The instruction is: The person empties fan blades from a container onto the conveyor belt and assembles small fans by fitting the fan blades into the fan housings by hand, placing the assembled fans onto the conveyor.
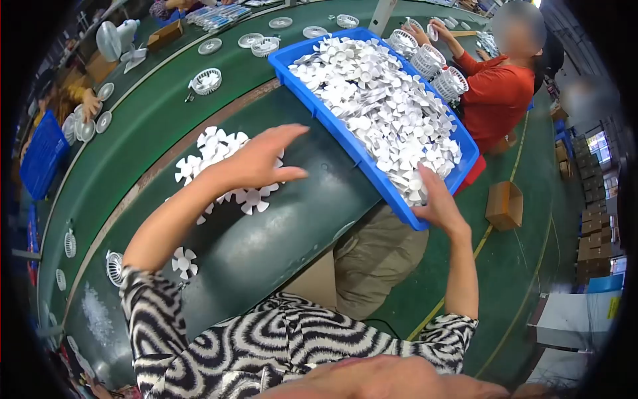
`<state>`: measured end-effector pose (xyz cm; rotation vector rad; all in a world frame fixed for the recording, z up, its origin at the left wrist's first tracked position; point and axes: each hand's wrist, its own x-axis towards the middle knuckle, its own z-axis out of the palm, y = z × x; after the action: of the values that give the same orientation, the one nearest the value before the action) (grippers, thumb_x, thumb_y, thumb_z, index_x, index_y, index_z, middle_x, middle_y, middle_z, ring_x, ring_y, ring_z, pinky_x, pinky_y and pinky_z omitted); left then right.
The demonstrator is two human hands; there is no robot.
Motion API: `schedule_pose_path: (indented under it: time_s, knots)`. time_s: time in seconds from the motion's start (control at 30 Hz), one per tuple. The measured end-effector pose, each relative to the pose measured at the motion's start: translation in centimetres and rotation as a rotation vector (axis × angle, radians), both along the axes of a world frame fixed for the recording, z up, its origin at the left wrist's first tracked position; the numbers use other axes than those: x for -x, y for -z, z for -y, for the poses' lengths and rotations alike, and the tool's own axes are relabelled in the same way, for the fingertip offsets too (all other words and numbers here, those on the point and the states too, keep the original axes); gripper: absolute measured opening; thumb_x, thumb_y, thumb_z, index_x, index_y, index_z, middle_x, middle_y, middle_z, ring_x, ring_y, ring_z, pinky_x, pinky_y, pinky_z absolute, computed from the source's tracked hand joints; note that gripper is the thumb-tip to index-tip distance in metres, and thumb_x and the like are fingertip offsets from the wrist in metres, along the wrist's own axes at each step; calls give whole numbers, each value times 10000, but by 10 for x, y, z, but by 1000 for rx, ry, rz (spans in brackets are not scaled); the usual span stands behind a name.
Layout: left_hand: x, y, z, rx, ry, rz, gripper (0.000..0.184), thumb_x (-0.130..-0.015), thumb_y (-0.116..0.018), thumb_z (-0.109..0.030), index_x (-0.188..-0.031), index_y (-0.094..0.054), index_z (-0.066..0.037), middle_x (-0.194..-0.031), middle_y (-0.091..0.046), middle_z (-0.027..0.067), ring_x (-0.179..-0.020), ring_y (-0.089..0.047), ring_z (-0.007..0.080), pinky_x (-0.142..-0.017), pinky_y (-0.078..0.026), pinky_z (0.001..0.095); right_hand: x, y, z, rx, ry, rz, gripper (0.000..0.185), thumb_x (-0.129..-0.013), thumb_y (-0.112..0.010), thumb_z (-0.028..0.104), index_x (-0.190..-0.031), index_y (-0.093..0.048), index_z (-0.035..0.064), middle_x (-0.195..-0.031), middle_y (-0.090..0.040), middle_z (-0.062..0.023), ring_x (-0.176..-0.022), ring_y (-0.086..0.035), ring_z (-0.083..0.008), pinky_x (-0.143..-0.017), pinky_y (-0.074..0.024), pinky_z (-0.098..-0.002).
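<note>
My left hand is held over the dark green tabletop, thumb and fingers spread, with nothing in it. Below and beside it lies a pile of white plastic fan blades, partly hidden by my forearm. One loose fan blade lies apart, nearer to me. A blue bin heaped with similar white blades extends past the table edge. My right hand reaches over the bin's near right corner, thumb apart from the fingers, fingertips at the blades. Whether it also presses on the rim is unclear.
A green conveyor belt runs behind the table, carrying round white fan grilles. A person in red works at the right beside stacked white fan housings. Another person's hand is at far left. A cardboard box stands on the floor.
</note>
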<state>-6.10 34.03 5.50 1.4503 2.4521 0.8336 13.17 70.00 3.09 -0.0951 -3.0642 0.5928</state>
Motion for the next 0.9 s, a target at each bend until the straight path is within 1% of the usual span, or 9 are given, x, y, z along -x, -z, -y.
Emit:
schedule_pose_path:
  time_s: [0.1, 0.17, 0.3, 0.43, 0.53, 0.6, 0.73, 0.83, 0.9]
  knots:
    - [34, 20, -68, -65, 121, -239, 864, -758, -673, -502, -1383, -319, -21, -1384, -331, 276, -1244, -360, 431, -1031, -311, 461, 18, 6, 14, -58, 54, -23, 1012, -572, -797, 117, -1431, -264, 76, -1391, -339, -268, -1294, -341, -402, -1071, -309, -392]
    - [56, 28, -98, -12, 142, -381, 926, -727, -664, -568, -1384, -313, -18, -1345, -371, 281, -1198, -401, 433, -986, -349, 450, 33, 8, 12, 32, 52, -139, 1058, -552, -824, 133, -1436, -246, 73, -1404, -321, -262, -1307, -323, -396, -1072, -308, -393]
    - [73, 17, -133, 252, 168, -140, 1021, -677, -679, -617, -1407, -275, -28, -1191, -519, 223, -1076, -523, 403, -940, -369, 462, 69, 14, 11, 95, -7, -172, 1115, -530, -845, 126, -1444, -209, 61, -1426, -303, -231, -1322, -307, -377, -1074, -306, -397]
    - [72, 19, -141, 389, 181, -152, 1065, -652, -696, -625, -1437, -231, -75, -1230, -503, 202, -1091, -513, 384, -936, -380, 464, 97, 10, 11, 173, -19, -150, 1126, -513, -860, 141, -1438, -225, 59, -1427, -311, -215, -1319, -317, -362, -1081, -302, -394]
    - [74, 31, -141, 211, 190, -228, 1064, -644, -702, -625, -1432, -242, -76, -1255, -484, 192, -1107, -484, 385, -944, -383, 457, 107, 15, 8, 218, -19, -218, 1076, -563, -855, 193, -1432, -239, 40, -1426, -331, -206, -1311, -342, -346, -1072, -310, -391]
    - [73, 32, -145, 127, 183, -190, 1057, -644, -713, -605, -1430, -245, -76, -1271, -471, 185, -1115, -463, 383, -955, -385, 450, 114, 15, 9, 547, 115, -219, 1002, -615, -828, 220, -1423, -267, 31, -1416, -363, -197, -1284, -393, -316, -1058, -324, -375]
    - [60, 39, -163, 95, 8, -172, 957, -654, -748, -501, -1398, -300, -97, -1224, -496, 197, -1087, -473, 400, -931, -417, 454, 121, 14, 8, 371, 51, -149, 942, -666, -785, 232, -1431, -273, 35, -1397, -392, -206, -1266, -421, -285, -1041, -335, -353]
    - [57, 47, -168, 38, -58, -209, 902, -665, -745, -491, -1369, -339, -101, -1180, -520, 204, -1073, -483, 403, -887, -445, 475, 107, -1, -2, 662, 58, -4, 968, -660, -769, 202, -1455, -231, 71, -1417, -354, -227, -1282, -393, -350, -913, -449, -373]
    - [55, 47, -170, 6, -95, -222, 891, -671, -740, -499, -1364, -348, -98, -1170, -526, 206, -1071, -486, 402, -876, -451, 482, 93, -11, -1, 706, 151, 20, 1069, -612, -804, 187, -1472, -177, 90, -1426, -331, -243, -1290, -375, -380, -863, -475, -387]
